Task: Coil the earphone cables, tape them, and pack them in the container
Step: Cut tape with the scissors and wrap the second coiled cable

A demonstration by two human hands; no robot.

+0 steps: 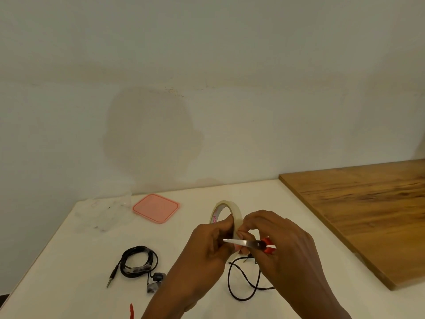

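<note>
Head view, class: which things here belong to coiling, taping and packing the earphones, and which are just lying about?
Job in hand: tape roll, scissors, taped earphone coil, loose earphone cable, clear container, pink lid.

Lying about: wooden board, red object at the bottom edge.

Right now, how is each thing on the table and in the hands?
tape roll, upright, gripped by left hand
scissors, blades closed, held in right hand
coiled earphones, taped, lying on table
loose cable, loosely looped on table
pink lid, off, lying flat
clear container, open
</note>
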